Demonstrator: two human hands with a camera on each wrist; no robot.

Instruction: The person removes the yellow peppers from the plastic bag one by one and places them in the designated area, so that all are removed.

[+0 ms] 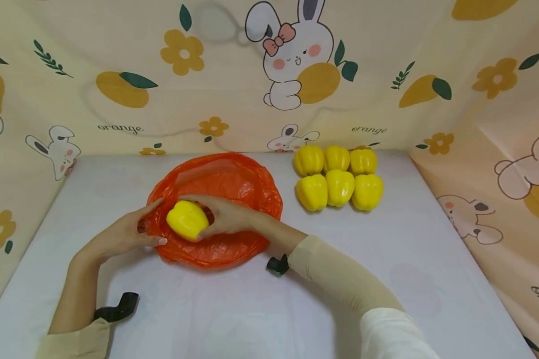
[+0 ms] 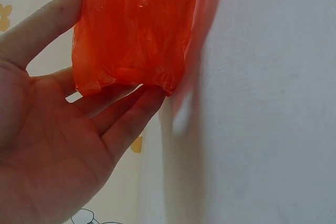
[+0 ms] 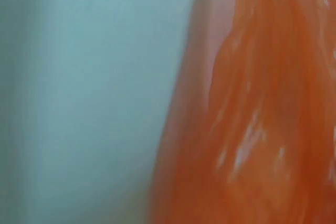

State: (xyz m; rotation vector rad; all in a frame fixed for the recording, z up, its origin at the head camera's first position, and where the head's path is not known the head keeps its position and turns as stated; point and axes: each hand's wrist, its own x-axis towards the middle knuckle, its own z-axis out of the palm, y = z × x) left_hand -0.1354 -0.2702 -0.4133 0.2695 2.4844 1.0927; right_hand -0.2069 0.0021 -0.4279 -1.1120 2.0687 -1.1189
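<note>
My right hand (image 1: 226, 215) grips a yellow bell pepper (image 1: 187, 220) between thumb and fingers, over the left part of a round, spread red plastic bag (image 1: 233, 169). The bag lies on the table with its mouth facing up. At the bag's left side, my left hand (image 1: 126, 232) holds the edge, thumb and fingers spread around it. In the left wrist view, red plastic hides some of the left fingertips (image 2: 152, 98). The right wrist view shows only the glossy red bag (image 3: 273, 129) beside the table; the right hand and pepper are out of that view.
Several yellow bell peppers (image 1: 340, 187) stand in two rows on the white table (image 1: 431, 279), right of the bag. Behind them rises a cream cloth (image 1: 233, 70) printed with rabbits and oranges, continuing along both sides. Black wrist-worn devices (image 1: 119, 306) project from the forearms.
</note>
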